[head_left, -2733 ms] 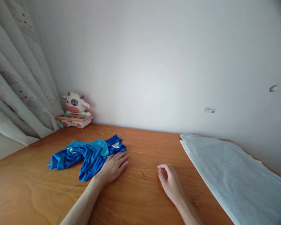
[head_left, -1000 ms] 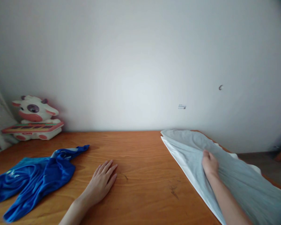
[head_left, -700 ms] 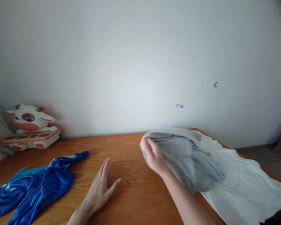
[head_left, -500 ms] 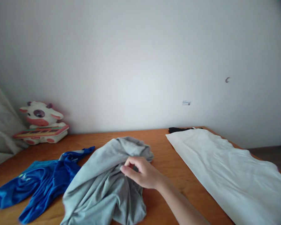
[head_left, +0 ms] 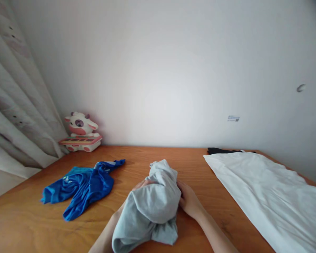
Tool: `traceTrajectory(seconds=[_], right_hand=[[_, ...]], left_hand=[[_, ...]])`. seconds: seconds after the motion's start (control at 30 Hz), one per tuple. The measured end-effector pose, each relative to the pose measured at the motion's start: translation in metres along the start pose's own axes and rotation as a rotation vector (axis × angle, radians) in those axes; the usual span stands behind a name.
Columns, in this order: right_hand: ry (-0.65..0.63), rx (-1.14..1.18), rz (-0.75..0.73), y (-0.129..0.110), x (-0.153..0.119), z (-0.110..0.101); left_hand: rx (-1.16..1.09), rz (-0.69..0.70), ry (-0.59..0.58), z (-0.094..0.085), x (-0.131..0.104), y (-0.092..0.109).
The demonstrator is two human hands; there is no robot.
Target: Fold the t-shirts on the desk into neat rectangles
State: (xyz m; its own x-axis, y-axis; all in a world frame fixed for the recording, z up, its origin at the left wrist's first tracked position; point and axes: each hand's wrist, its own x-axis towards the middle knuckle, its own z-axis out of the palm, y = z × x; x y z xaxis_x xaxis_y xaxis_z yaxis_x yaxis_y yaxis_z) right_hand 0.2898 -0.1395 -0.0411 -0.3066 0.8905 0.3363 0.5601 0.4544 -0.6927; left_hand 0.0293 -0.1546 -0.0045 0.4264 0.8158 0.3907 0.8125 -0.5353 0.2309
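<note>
A crumpled light grey garment (head_left: 158,200) is bunched up at the front middle of the wooden table, its kind not clear from its folds. My left hand (head_left: 142,184) reaches round its left side, mostly covered by the cloth. On the opposite side my right hand (head_left: 190,199) grips the fabric, its fingertips hidden behind the folds. To the left lies a rumpled blue sports shirt (head_left: 92,186) with one sleeve stretched toward the back.
A white cloth (head_left: 265,189) lies spread along the right side of the table (head_left: 137,156), with a black piece of fabric (head_left: 221,150) at its far end. A cow-shaped toy piano (head_left: 81,138) stands at the back left, beside a pale curtain (head_left: 23,116).
The grey garment has been gathered into a smaller bundle. My left hand has come into view, and my right hand has gone from above the cloth to its right side. The view has turned left.
</note>
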Motion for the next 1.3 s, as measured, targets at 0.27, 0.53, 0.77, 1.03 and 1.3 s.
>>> traceTrajectory(seconds=[0.27,0.53,0.77,1.03,1.3], right_hand=[[0.154,0.073,0.068,0.013,0.003,0.006],[0.050,-0.055,-0.012,0.004,0.001,0.005],[0.010,-0.158,-0.037,0.004,0.000,0.008],[0.010,-0.229,-0.053,0.002,0.000,0.008],[0.037,-0.256,-0.036,-0.004,0.000,0.005]], left_hand=[[0.281,-0.379,0.542,-0.084,0.010,-0.007],[0.211,-0.248,0.304,-0.050,0.007,-0.014],[0.216,-0.158,-0.144,0.006,-0.030,-0.057],[0.443,-0.769,0.116,-0.020,-0.062,-0.115],[0.144,-0.178,0.053,0.015,-0.022,-0.080]])
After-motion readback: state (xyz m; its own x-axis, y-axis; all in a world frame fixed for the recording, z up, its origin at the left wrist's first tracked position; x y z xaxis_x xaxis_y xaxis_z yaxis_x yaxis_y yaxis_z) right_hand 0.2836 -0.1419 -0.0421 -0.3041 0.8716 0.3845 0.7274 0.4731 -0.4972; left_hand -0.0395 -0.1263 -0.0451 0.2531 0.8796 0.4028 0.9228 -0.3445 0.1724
